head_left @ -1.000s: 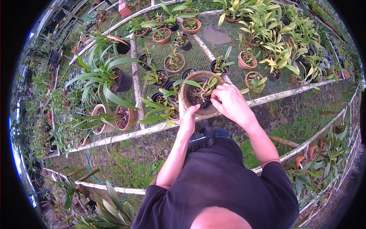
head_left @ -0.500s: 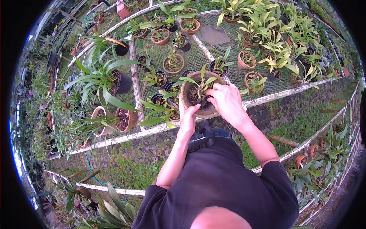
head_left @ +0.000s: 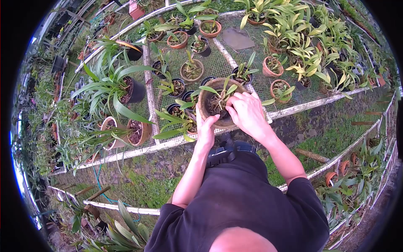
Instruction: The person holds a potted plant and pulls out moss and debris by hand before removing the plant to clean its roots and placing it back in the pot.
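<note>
A round brown clay pot (head_left: 204,103) is held up in front of my body, over the edge of the mesh bench. In it is a small plant (head_left: 220,99) with a few green leaves and a tangle of pale roots. My left hand (head_left: 205,131) grips the pot's left side, its thumb over the near rim. My right hand (head_left: 248,110) reaches over the pot's right side, fingers bent and pressed together at the roots. What its fingertips hold is too small to make out.
The mesh bench (head_left: 184,142) with a pale frame carries several potted plants. A large leafy plant in a dark pot (head_left: 135,91) stands left, dense yellow-green plants (head_left: 302,46) at the back right. A flat grey slab (head_left: 237,38) lies on the mesh.
The fingers of my right hand have shifted slightly at the roots, and the plant's leaves have moved a little to the right. My left hand keeps its hold on the pot.
</note>
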### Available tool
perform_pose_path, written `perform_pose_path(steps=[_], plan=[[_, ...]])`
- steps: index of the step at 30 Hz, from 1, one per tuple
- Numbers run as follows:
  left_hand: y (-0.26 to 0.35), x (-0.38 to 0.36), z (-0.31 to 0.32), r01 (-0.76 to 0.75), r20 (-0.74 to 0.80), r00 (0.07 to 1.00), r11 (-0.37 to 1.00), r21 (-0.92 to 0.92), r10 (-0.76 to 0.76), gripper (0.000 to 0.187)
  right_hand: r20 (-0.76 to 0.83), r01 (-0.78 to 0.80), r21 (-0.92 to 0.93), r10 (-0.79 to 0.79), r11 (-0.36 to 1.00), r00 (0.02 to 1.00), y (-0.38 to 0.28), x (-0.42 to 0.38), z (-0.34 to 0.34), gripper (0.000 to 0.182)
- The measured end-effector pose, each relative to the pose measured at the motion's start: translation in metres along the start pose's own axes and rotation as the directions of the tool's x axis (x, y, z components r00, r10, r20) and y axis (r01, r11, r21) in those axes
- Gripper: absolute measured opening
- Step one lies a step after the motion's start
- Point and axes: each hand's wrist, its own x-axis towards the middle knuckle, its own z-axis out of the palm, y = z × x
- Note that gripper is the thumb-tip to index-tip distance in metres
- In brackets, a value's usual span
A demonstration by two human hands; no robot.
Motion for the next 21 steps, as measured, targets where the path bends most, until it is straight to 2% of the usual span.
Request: perform_pose_path(steps=[2,3,5,7,9,10,12,13,15,16,20,21], plan=[[-0.001,0.001,-0.004,0.009,-0.015,1.000,1.000,-0.027,-0.010,0.088,0.002,0.031,0.091,-0.032,0.995,0.999,0.005,0.001,-0.005,0.009],[0.000,0.001,-0.005,0.017,-0.028,0.999,0.998,-0.054,-0.019,0.088,0.041,-0.033,0.226,0.025,0.974,0.999,0.004,0.001,-0.011,0.009],[-0.002,0.002,-0.007,0.035,-0.064,0.997,0.993,-0.109,-0.043,0.081,0.136,-0.170,0.470,0.119,0.866,0.984,0.002,0.004,-0.033,0.009],[-0.005,0.003,-0.014,0.056,-0.110,0.991,0.985,-0.162,-0.075,0.069,0.125,-0.186,0.579,0.139,0.794,0.982,0.010,0.000,-0.047,0.010],[-0.002,0.004,-0.018,0.081,-0.143,0.983,0.971,-0.223,-0.115,0.066,0.125,-0.196,0.710,0.153,0.677,0.980,0.029,-0.010,-0.052,0.008],[0.000,0.004,-0.019,0.093,-0.158,0.978,0.963,-0.253,-0.136,0.064,0.077,-0.160,0.764,0.158,0.625,0.984,0.030,-0.013,-0.058,0.006],[0.004,0.005,-0.024,0.106,-0.170,0.973,0.954,-0.280,-0.159,0.059,0.074,-0.157,0.779,0.160,0.606,0.984,0.042,-0.024,-0.070,0.006],[0.005,0.005,-0.026,0.114,-0.176,0.970,0.949,-0.294,-0.171,0.057,0.121,-0.221,0.774,0.203,0.594,0.972,0.046,-0.028,-0.077,0.004],[0.012,0.004,-0.020,0.119,-0.188,0.964,0.936,-0.333,-0.190,0.053,0.306,-0.328,0.438,0.204,0.837,0.930,0.061,-0.041,-0.089,0.006],[0.010,0.004,-0.022,0.116,-0.188,0.965,0.937,-0.330,-0.185,0.054,0.389,-0.339,0.237,0.231,0.910,0.892,0.065,-0.045,-0.091,0.007],[0.005,0.007,-0.028,0.144,-0.165,0.965,0.936,-0.320,-0.204,0.056,0.425,-0.374,0.240,0.250,0.896,0.870,0.060,-0.045,-0.090,0.016],[0.004,0.006,-0.028,0.163,-0.156,0.963,0.934,-0.318,-0.221,0.057,0.372,-0.320,0.275,0.207,0.907,0.905,0.064,-0.046,-0.084,0.019]])
